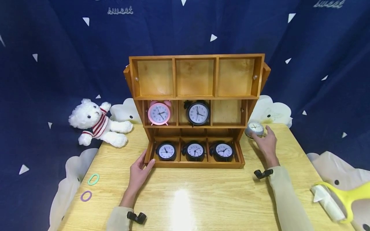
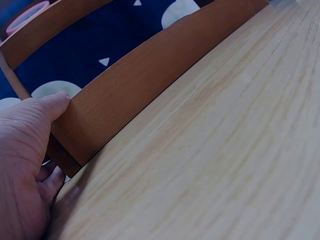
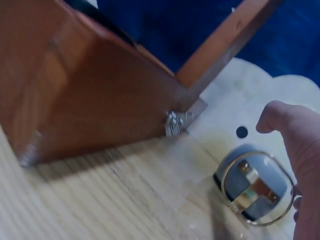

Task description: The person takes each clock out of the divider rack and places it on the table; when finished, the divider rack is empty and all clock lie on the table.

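A wooden three-tier shelf [image 1: 196, 164] stands on the table. My left hand [image 1: 138, 173] grips its lower left corner; in the left wrist view the thumb [image 2: 59, 103] lies on the wood and the fingertips show below, by the side. To the right of the shelf, my right hand [image 1: 267, 145] is at a grey alarm clock [image 1: 255, 129]. In the right wrist view, that clock [image 3: 254, 185] shows a gold ring and bracket; the thumb [image 3: 276, 114] stands off it, while the fingertips are at its right edge, largely hidden.
A pink alarm clock [image 1: 159, 113] and a black alarm clock [image 1: 198, 113] sit in the middle tier. The bottom tier holds three black clocks [image 1: 195, 151]. A white teddy bear [image 1: 99, 123], green ring [image 1: 93, 179] and purple ring [image 1: 86, 196] lie left; yellow-handled scissors [image 1: 347, 195] lie right.
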Demonstrator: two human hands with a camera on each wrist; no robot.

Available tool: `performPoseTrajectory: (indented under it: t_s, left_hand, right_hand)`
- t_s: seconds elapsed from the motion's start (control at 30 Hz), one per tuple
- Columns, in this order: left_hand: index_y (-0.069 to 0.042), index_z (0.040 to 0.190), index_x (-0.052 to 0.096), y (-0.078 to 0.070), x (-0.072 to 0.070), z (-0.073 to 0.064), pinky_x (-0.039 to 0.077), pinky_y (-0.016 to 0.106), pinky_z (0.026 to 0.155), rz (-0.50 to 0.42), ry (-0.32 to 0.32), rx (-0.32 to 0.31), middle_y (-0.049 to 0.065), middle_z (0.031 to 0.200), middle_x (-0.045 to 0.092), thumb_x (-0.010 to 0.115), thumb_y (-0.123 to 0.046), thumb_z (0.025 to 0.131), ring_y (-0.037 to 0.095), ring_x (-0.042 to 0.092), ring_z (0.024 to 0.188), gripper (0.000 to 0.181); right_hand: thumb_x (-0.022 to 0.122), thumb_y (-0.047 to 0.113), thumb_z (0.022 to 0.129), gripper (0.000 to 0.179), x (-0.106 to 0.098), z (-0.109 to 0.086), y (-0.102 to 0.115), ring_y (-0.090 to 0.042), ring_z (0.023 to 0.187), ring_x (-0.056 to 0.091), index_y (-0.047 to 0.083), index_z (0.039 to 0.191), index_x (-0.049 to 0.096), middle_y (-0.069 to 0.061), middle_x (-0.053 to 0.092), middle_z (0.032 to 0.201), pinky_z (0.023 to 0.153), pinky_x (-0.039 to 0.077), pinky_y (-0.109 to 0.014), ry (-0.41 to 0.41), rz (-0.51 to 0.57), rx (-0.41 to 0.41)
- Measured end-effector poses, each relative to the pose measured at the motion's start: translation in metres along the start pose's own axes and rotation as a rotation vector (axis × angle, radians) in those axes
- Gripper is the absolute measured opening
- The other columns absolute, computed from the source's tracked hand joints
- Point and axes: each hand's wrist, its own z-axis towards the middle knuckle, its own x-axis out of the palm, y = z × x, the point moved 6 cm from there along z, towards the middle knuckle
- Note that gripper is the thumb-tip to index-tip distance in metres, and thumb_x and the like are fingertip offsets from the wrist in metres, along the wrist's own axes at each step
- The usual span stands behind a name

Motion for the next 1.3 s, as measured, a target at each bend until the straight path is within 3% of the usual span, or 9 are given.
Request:
performPoseTrajectory:
  t_s: [0.33,0.57,0.67,0.87,1.03,1.13,1.3]
  left_hand:
    - [-0.001,0.153,0.051,-0.001,0.000,0.000,0.046,0.015,0.105,-0.042,-0.007,0.017,0.017,0.154,0.051,0.079,-0.011,0.095,0.031,0.054,0.137,0.065]
    - [0.001,0.151,0.052,-0.002,0.000,0.002,0.046,0.014,0.103,-0.037,-0.021,0.043,0.021,0.153,0.052,0.078,-0.008,0.095,0.037,0.053,0.136,0.063]
    - [0.000,0.151,0.053,-0.003,0.000,0.002,0.046,0.014,0.103,-0.025,-0.030,0.049,0.021,0.152,0.053,0.078,-0.009,0.095,0.038,0.054,0.135,0.062]
    - [-0.001,0.152,0.052,-0.002,0.002,0.002,0.046,0.015,0.104,-0.015,-0.020,0.033,0.019,0.153,0.053,0.079,-0.012,0.095,0.035,0.055,0.136,0.064]
    - [-0.002,0.153,0.052,-0.001,0.001,0.002,0.047,0.014,0.103,-0.021,-0.018,0.030,0.017,0.154,0.053,0.079,-0.011,0.095,0.033,0.056,0.135,0.065]
    - [-0.002,0.153,0.052,0.000,0.001,0.001,0.047,0.013,0.103,-0.020,-0.016,0.030,0.017,0.154,0.053,0.079,-0.011,0.095,0.033,0.055,0.136,0.065]
    - [-0.002,0.153,0.051,0.000,0.001,0.000,0.047,0.012,0.102,-0.004,-0.011,0.028,0.019,0.153,0.053,0.079,-0.013,0.095,0.034,0.055,0.135,0.065]
  right_hand:
    - [0.077,0.034,0.091,0.089,-0.013,-0.025,0.027,-0.045,0.152,0.031,0.003,0.162,0.034,-0.026,0.036,0.163,0.125,0.027,-0.059,-0.066,0.007,-0.088]
    - [0.080,0.036,0.091,0.084,-0.027,-0.046,0.048,-0.038,0.152,0.034,0.010,0.161,0.041,-0.019,0.041,0.162,0.126,0.027,-0.055,-0.108,0.105,-0.128]
    - [0.082,0.032,0.090,0.080,-0.033,-0.054,0.060,-0.035,0.149,0.040,0.010,0.158,0.045,-0.016,0.046,0.160,0.125,0.031,-0.048,-0.126,0.159,-0.171]
    - [0.084,0.020,0.088,0.078,-0.041,-0.077,0.078,-0.030,0.144,0.048,0.007,0.156,0.048,-0.015,0.053,0.154,0.120,0.038,-0.024,-0.123,0.223,-0.242]
    - [0.086,0.007,0.083,0.077,-0.044,-0.096,0.089,-0.023,0.140,0.053,0.005,0.153,0.052,-0.019,0.057,0.150,0.115,0.041,-0.019,-0.150,0.266,-0.310]
    - [0.087,-0.003,0.078,0.078,-0.046,-0.108,0.105,-0.022,0.137,0.056,-0.001,0.149,0.055,-0.023,0.059,0.146,0.115,0.043,-0.020,-0.179,0.279,-0.382]
    - [0.084,-0.013,0.071,0.078,-0.050,-0.133,0.153,-0.031,0.135,0.057,-0.014,0.143,0.053,-0.034,0.057,0.142,0.115,0.043,-0.022,-0.180,0.299,-0.515]
